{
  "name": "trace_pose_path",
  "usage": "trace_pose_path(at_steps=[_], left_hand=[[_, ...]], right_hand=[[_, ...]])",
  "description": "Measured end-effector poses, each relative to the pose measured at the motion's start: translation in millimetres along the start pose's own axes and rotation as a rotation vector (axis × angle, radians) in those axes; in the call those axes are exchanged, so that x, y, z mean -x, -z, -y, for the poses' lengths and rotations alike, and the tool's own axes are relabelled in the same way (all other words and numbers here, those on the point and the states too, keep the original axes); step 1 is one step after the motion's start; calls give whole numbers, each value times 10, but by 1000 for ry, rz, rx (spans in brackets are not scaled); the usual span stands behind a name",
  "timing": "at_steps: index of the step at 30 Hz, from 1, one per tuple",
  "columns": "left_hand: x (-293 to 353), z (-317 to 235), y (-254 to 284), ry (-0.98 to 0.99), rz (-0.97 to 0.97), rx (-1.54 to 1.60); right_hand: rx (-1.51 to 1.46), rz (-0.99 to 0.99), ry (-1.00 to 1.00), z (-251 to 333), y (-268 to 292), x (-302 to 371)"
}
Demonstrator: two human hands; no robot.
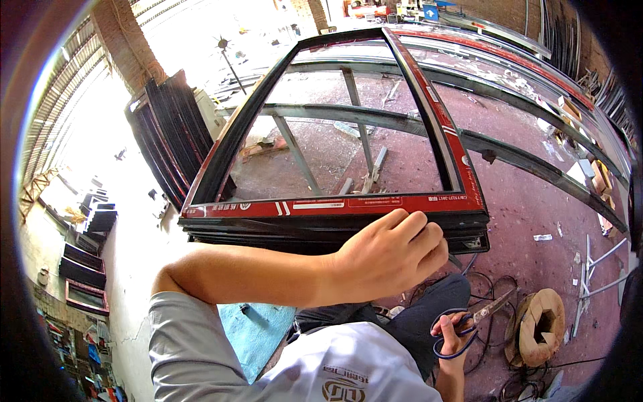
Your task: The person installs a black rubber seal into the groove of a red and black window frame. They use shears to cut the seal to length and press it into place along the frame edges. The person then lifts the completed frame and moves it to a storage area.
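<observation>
The left hand (392, 251) reaches across and rests on the near edge of a big frame (335, 208). Its fingers (418, 224) are curled over the frame's bottom bar, pressing on the dark part just under the red strip (321, 204). It holds nothing loose.

The right hand (452, 335) is low, near the person's lap. It is closed around the blue handles of the scissors (479, 315). The blades point up and to the right, and they touch nothing.

The frame is dark with red tape on its sides. It lies flat on long grey bars (375, 120), right in front of the person. You can see the red floor (522, 201) through it.

Just right of the scissors sits a brown roll (539, 325) with a hole in the middle. Black cords (489, 281) lie looped on the floor near it. A blue mat (258, 331) lies on the floor under the left arm. More dark frames (171, 127) lean against a wall at the far left.
</observation>
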State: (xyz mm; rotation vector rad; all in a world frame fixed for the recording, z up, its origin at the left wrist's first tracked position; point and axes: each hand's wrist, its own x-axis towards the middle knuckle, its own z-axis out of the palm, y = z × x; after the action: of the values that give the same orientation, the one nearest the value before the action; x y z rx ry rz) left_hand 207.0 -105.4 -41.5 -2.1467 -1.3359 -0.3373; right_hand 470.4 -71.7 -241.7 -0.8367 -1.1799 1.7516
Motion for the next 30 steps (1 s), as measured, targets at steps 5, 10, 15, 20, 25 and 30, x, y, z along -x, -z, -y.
trace_pose_path(at_steps=[5, 10, 15, 20, 25, 30], left_hand=[[12, 52, -16, -20, -27, 78], [-135, -84, 74, 78, 135, 261], [-224, -98, 211, 247, 322, 722], [-297, -26, 219, 317, 373, 946], [-346, -13, 296, 468, 485, 1180], [-386, -20, 337, 512, 565, 1243]], right_hand=[[7, -25, -18, -26, 50, 33], [64, 7, 56, -17, 42, 14], [151, 48, 106, 36, 148, 44], [30, 218, 3, 118, 280, 69], [103, 435, -57, 250, 297, 163], [147, 541, -149, 655, 181, 156]])
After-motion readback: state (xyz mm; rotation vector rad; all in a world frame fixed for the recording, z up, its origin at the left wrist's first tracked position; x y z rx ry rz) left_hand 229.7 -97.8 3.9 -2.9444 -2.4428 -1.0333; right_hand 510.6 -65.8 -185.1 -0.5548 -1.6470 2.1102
